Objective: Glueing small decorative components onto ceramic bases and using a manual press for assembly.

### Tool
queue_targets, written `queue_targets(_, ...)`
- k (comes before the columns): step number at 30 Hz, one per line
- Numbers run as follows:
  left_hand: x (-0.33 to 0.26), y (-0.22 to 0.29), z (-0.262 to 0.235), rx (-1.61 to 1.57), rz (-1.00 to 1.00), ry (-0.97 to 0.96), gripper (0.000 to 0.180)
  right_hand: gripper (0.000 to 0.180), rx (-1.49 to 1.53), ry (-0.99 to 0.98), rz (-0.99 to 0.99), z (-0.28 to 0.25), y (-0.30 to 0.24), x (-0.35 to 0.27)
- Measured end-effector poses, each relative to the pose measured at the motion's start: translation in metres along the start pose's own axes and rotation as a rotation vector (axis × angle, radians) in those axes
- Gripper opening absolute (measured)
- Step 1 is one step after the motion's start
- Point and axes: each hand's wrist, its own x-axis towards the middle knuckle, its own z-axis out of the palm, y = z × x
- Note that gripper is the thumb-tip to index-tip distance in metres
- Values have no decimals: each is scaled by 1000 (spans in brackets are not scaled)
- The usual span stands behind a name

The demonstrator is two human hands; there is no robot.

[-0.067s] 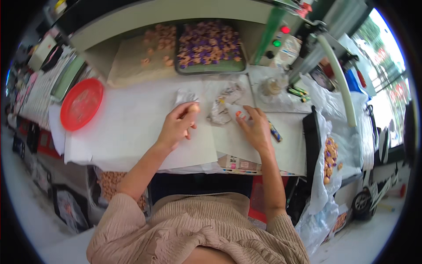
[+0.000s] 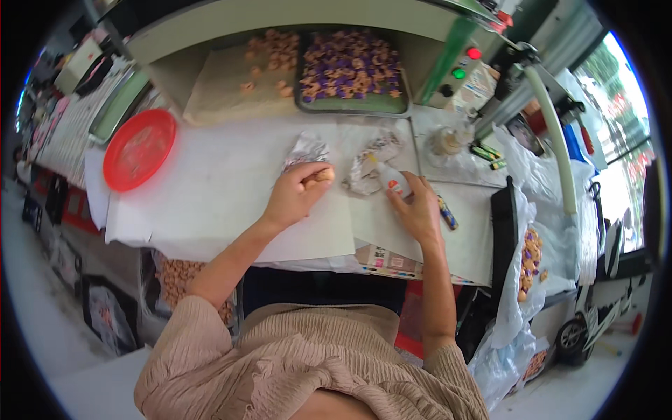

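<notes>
While the white table [image 2: 210,189] takes most of the view, both hands rest on it near the middle; the table is covered with white paper sheets, and its far edge meets a grey machine housing [image 2: 280,17] with a red and a green button [image 2: 458,73] on the right side. Behind the hands stands a dark tray [image 2: 353,105] full of small purple and tan pieces, and left of it a tan sheet [image 2: 224,87] carries a few tan pieces; a red plate [image 2: 138,149] lies at the left end of the table, well apart from the hands. On the right, a clear bag [image 2: 530,255] holds more of the small pieces.

The left hand [image 2: 294,198] is curled, with the fingers bent in; it grips a small tan piece [image 2: 318,176] between thumb and fingertips, just in front of a crumpled foil wrapper [image 2: 306,149]. The right hand [image 2: 418,212] is half open; its fingers touch a small white bottle [image 2: 394,181] with a red mark, which lies tilted against a second crumpled wrapper [image 2: 371,157]; whether the fingers really close around the bottle, I cannot tell. A pen [image 2: 448,213] lies on the paper just beside the right hand.
</notes>
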Motion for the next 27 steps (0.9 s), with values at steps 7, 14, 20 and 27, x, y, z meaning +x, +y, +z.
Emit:
queue_targets(7, -16, -8, -11, 665, 483, 208, 24, 33, 172, 163, -43, 20, -5, -28)
queue_targets(14, -18, -22, -22, 293, 476, 223, 22, 38, 816, 26, 266, 24, -24, -65)
queue_targets(20, -34, -10, -16, -730, -77, -33, 24, 36, 979, 75, 340, 32, -29, -79)
queue_targets(27, -41, -29, -2, -1057, -281, -296, 24, 36, 934, 204, 176, 33, -32, -87)
